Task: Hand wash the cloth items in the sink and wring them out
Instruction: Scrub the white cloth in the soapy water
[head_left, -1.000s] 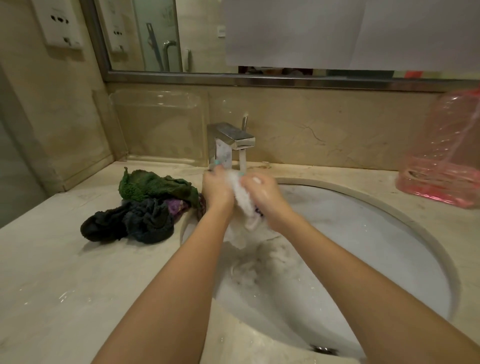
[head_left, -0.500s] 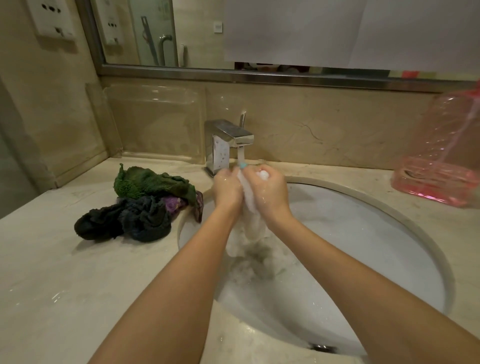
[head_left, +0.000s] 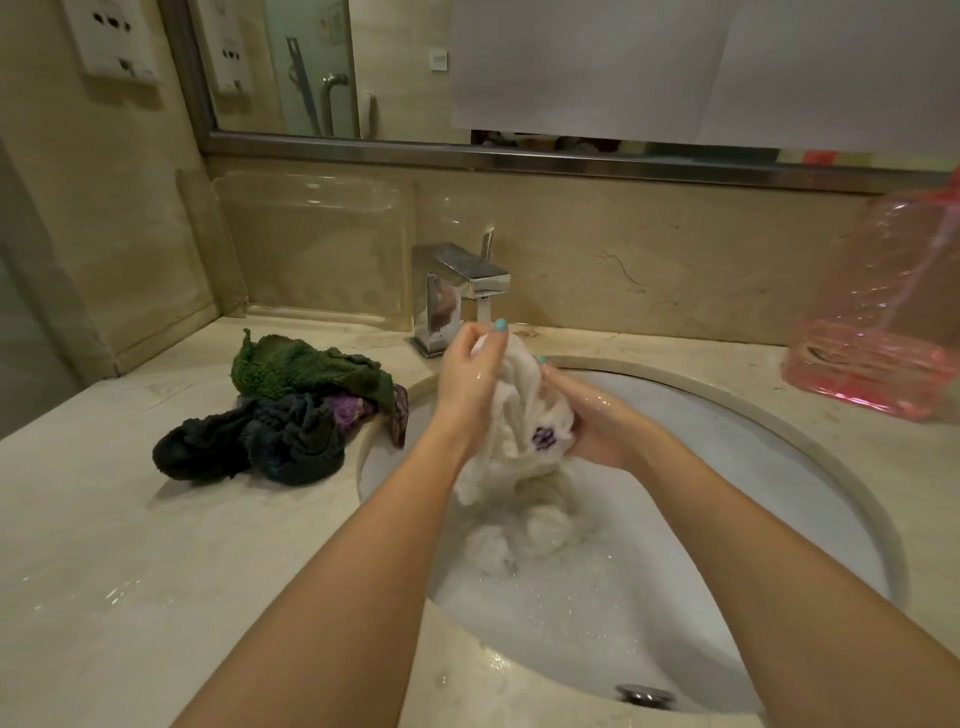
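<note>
Both L hand (head_left: 467, 379) & R hand (head_left: 597, 426) grip bunched wet white cloth (head_left: 519, 415) w/ purple mark, over sink (head_left: 727, 467).

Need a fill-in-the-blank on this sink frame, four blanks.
The left hand and right hand grip a ____ cloth over the sink.
Water runs onto it from the ____.
The pile of dark cloths lies on the counter, ____ of the sink.
The top cloth of that pile is ____.
Missing: white; faucet; left; green.
</note>
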